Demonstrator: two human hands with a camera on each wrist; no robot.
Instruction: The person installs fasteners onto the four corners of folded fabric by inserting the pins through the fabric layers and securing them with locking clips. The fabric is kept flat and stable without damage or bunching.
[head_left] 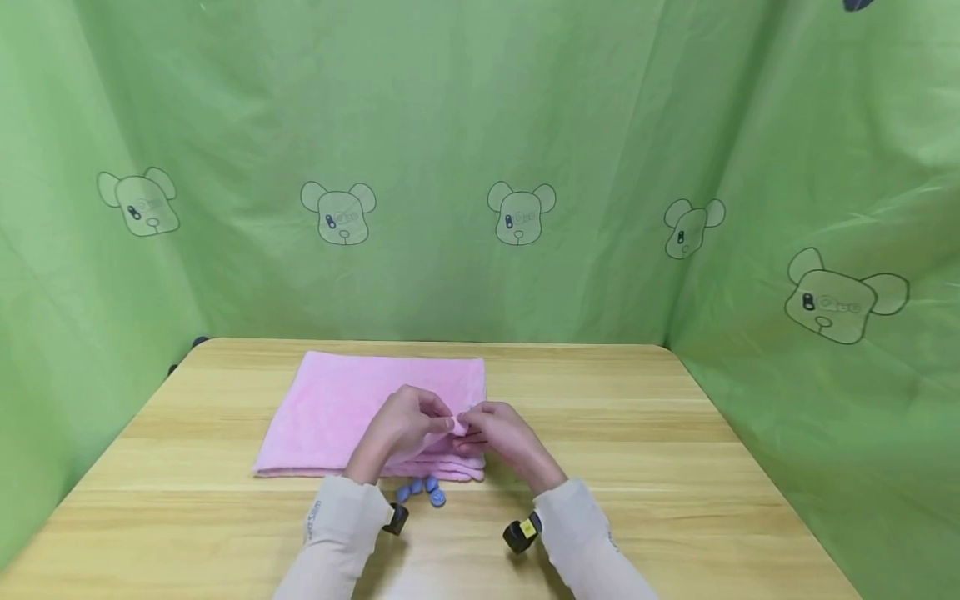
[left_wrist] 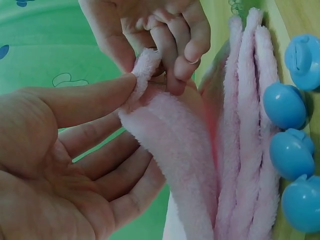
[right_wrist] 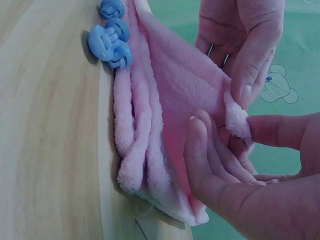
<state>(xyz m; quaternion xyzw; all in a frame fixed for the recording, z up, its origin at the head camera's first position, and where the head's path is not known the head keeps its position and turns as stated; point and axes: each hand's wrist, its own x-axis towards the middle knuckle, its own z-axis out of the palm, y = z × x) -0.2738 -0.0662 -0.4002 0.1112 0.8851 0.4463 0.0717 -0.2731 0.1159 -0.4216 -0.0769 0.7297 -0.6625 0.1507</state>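
Note:
A folded pink fleece blanket (head_left: pixel 330 408) lies on the table, one corner lifted between both hands. My left hand (head_left: pixel 403 423) pinches this raised corner (left_wrist: pixel 145 70) between thumb and fingers. From the other side, my right hand (head_left: pixel 510 435) grips the same corner, thumb against the fabric and fingers bent behind it. Beside the corner, a thin line like a pin (left_wrist: pixel 159 82) shows in the left wrist view; which hand holds it, if either, I cannot tell. Several small round blue plastic fasteners (head_left: pixel 437 497) lie at the blanket's near edge; one shows a slotted underside (left_wrist: pixel 301 56).
The wooden table (head_left: pixel 637 467) extends on both sides of the blanket. Green curtain (head_left: pixel 435 283) with bear outlines encloses the back and sides. A thin dark needle-like piece (right_wrist: pixel 141 228) appears near the blanket's edge in the right wrist view. Black wrist cameras (head_left: pixel 519 536) hang below the cuffs.

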